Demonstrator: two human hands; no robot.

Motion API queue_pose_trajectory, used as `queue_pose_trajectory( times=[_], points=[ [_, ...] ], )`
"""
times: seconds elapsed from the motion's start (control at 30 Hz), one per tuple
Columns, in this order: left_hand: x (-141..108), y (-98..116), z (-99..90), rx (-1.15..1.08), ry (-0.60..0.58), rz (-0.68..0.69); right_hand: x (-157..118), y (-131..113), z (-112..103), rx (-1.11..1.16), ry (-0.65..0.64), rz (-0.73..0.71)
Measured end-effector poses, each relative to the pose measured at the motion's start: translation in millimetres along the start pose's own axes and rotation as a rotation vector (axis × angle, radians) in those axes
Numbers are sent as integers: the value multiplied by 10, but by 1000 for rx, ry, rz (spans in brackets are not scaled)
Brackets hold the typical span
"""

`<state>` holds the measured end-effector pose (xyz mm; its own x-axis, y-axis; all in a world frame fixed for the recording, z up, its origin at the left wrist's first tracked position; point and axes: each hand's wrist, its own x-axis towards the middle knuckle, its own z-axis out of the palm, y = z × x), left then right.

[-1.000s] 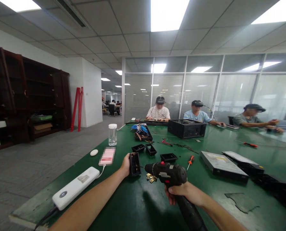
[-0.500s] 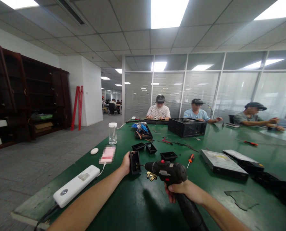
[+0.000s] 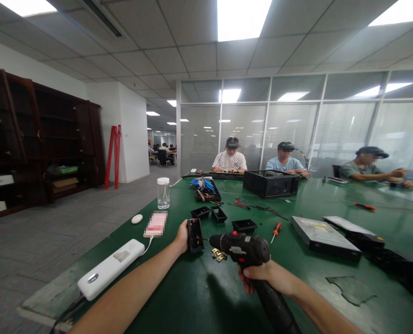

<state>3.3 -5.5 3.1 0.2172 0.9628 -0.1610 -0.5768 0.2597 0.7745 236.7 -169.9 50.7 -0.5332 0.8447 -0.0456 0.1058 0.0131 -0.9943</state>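
Note:
In my left hand [image 3: 182, 236] is a small black plastic box [image 3: 195, 235], tipped up so that its hollow side faces right; brass bits show inside. My right hand [image 3: 258, 276] grips a black cordless drill [image 3: 243, 247] by its handle. The drill's thin bit points left at the box; whether it touches is too small to tell. Below the bit, several brass-coloured metal pieces [image 3: 219, 254] lie on the green table [image 3: 178, 297]. Similar black boxes [image 3: 219, 214] stand just beyond, with another black box [image 3: 244, 226] behind the drill.
An orange screwdriver [image 3: 276, 232] and a silver disc drive [image 3: 325, 237] lie to the right. On the left are a white power strip [image 3: 111, 269], a phone [image 3: 156, 224] and a clear jar [image 3: 163, 193]. A black metal case [image 3: 270, 184] stands farther back, where several people sit.
My hands, the box and the drill hold almost the same positions. Across the table, the person in light blue has drawn an outstretched hand back in.

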Motion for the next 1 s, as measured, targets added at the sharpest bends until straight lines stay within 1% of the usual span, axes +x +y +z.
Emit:
queue_pose_trajectory(
  times=[0.57,0.9,1.0],
  points=[
    [40,-15,-36,-9,-38,20,-8,-19,22,26,-6,-12],
    [33,-14,-30,-14,-21,13,7,29,-24,13,-32,-22],
    [37,-12,-33,-14,-45,7,2,4,-9,11,-34,-32]
  ],
)
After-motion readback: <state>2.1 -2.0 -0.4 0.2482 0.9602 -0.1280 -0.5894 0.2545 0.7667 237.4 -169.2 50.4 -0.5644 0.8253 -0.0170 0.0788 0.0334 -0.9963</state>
